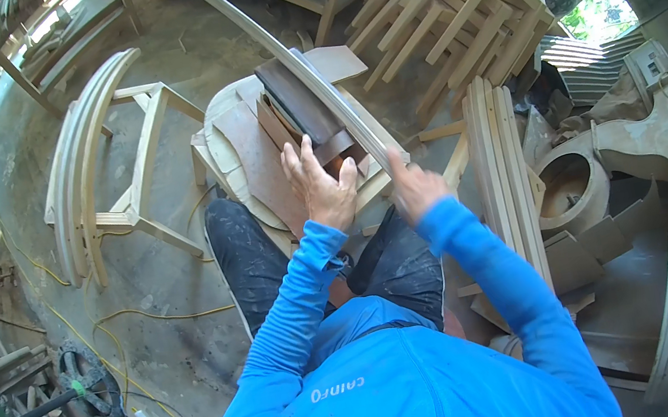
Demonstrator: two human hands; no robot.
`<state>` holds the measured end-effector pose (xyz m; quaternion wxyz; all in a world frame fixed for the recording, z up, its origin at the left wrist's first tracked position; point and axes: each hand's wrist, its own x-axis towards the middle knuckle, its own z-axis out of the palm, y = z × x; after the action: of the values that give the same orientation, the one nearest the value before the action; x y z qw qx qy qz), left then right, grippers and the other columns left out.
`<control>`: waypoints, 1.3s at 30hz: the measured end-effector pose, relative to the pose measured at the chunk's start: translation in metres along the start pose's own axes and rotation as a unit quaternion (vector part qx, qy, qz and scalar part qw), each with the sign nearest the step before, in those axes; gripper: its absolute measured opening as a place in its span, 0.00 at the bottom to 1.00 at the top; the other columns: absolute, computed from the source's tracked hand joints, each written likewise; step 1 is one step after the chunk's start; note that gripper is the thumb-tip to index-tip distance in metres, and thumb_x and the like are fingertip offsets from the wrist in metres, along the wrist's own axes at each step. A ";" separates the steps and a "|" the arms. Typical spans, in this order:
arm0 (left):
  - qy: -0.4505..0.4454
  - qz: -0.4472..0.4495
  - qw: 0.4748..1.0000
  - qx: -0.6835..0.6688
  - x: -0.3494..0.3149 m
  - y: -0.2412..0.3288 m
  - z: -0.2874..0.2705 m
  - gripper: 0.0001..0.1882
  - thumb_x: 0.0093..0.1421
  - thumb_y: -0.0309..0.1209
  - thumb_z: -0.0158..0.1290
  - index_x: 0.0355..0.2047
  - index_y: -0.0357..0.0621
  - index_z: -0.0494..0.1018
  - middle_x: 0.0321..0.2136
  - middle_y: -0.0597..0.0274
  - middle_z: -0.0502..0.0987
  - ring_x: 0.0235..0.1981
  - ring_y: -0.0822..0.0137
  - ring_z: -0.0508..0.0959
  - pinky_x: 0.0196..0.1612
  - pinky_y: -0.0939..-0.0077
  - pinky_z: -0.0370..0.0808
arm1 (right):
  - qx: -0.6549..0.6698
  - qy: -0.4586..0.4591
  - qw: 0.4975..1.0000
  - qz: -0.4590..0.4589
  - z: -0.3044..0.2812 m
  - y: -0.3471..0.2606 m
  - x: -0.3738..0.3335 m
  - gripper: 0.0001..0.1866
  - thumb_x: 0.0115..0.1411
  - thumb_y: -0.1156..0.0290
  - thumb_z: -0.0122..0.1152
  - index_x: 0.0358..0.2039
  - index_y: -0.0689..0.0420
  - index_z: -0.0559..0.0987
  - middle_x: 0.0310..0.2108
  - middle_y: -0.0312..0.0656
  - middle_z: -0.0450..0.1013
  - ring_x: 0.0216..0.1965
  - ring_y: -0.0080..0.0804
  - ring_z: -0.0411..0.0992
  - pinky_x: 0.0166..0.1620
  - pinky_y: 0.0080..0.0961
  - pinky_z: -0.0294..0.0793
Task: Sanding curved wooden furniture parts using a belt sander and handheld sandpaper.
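Observation:
My left hand (pixel 323 185) is over the near end of a dark brown block-like piece (pixel 300 99), fingers apart. Beside it are brown sheets (pixel 251 147), whose material I cannot make out. They lie on a pale, rounded wooden seat-like piece (pixel 216 109) in front of my knees. My right hand (pixel 421 190), a little smeared, is closed at the near end of a long, thin pale strip (pixel 271 42). The strip slants away to the far left, along the right side of the dark piece. The fingers' undersides are hidden.
A curved wooden frame (pixel 134 162) stands on the left. Stacked wooden frames (pixel 451 8) are at the far right, with upright boards (pixel 501 172) nearer. A large carved wooden piece (pixel 648 129) lies right. A yellow cord (pixel 167 317) crosses the floor near a wheel-like part (pixel 92 386).

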<state>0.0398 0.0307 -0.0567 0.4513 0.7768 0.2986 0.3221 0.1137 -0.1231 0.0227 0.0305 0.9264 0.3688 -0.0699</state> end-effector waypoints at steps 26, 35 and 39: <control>-0.165 -0.450 0.572 -0.665 -0.090 0.066 0.008 0.28 0.73 0.58 0.41 0.46 0.43 0.69 0.44 0.48 0.77 0.53 0.43 0.76 0.63 0.36 0.66 | 0.031 0.318 0.925 0.206 0.058 0.122 -0.338 0.41 0.39 0.80 0.70 0.59 0.50 0.77 0.35 0.47 0.72 0.37 0.52 0.72 0.40 0.44 0.70; -0.177 -0.189 0.746 -0.613 -0.052 0.134 -0.057 0.22 0.76 0.47 0.43 0.56 0.43 0.67 0.53 0.48 0.74 0.63 0.47 0.71 0.67 0.41 0.67 | 0.260 0.280 0.914 0.134 0.118 0.159 -0.251 0.25 0.42 0.76 0.74 0.44 0.51 0.81 0.38 0.43 0.80 0.41 0.47 0.79 0.44 0.39 0.76; -0.111 -0.201 0.740 -0.631 -0.024 0.106 -0.083 0.08 0.71 0.33 0.52 0.42 0.41 0.69 0.37 0.56 0.75 0.44 0.59 0.77 0.57 0.53 0.74 | 0.245 0.310 0.918 0.038 0.094 0.162 -0.234 0.24 0.43 0.71 0.77 0.44 0.53 0.82 0.38 0.43 0.81 0.40 0.45 0.80 0.44 0.39 0.77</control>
<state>-0.0207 0.0108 0.0650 0.9229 0.2659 0.1239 0.2495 0.0472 -0.4095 -0.0333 -0.3107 0.8936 0.2954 0.1333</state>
